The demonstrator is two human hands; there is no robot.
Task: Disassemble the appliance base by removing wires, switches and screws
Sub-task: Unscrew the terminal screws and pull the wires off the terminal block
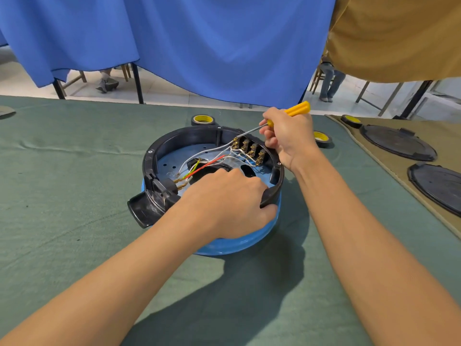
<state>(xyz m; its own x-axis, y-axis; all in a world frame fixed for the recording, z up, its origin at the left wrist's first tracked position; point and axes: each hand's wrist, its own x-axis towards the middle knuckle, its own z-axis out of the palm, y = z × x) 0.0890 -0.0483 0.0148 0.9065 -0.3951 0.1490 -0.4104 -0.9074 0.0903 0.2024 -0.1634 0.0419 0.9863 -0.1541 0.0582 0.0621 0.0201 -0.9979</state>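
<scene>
The round appliance base (179, 138), black rim over a blue body, lies upside down on the green cloth. Inside it, white, red and yellow-green wires (204, 161) run to a row of black switches (249, 149) with brass terminals at the far right rim. My left hand (229, 198) grips the near rim, thumb outside on the blue wall. My right hand (287, 138) holds a yellow-handled screwdriver (296, 109); its metal tip touches the leftmost switch terminal.
Rolls of black tape with yellow cores sit behind the base (203, 119), to its right (321, 138) and on the tan cloth (351, 121). Two black round lids (399, 143) (436, 186) lie on the tan cloth at right. Blue and tan drapes hang behind.
</scene>
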